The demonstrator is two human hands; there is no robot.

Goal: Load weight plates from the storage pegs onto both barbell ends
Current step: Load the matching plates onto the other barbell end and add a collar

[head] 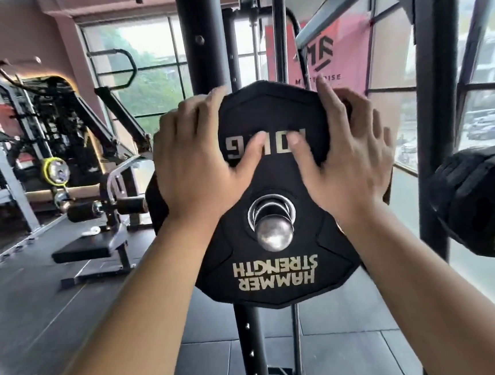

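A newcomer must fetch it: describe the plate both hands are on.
Find the black rack upright in mid-view, before the windows. On its chrome peg hangs a black weight plate, held at its top edges by the left hand and right hand. Unlike the larger plate behind and the plate to the right, its HAMMER STRENGTH lettering faces you, upside down.

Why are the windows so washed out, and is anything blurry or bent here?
Head view: daylight overexposes the windows; the wide lens tilts the right upright; the left hand and right hand on the weight plate are motion-smeared, yet its lettering is readable; the chrome peg shows glare.
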